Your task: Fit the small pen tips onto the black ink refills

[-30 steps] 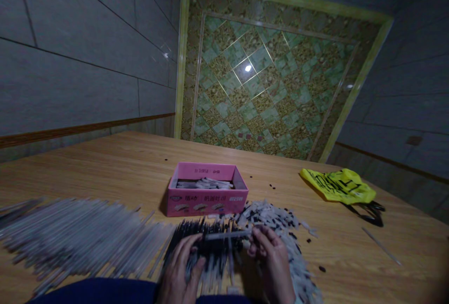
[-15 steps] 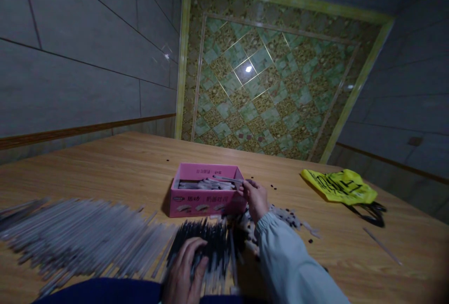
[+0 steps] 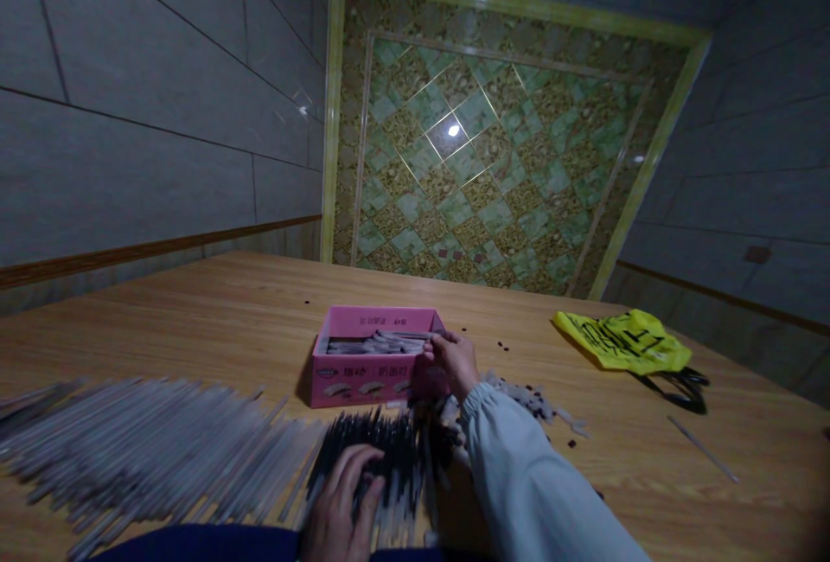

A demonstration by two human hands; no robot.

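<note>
Loosely open left hand (image 3: 343, 501), right hand (image 3: 456, 361) nearly closed at pink box (image 3: 355, 380), grip unclear.

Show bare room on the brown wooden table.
Free table: left of the pink cardboard box, behind the thin translucent tubes; right, between box and yellow plastic bag, bar black specks. Crowded: the near side, around the left hand.

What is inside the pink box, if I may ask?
The pink box holds a loose pile of slim, whitish sticks. The front wall hides the pile's lower part, and the right hand covers the near right corner.
</note>
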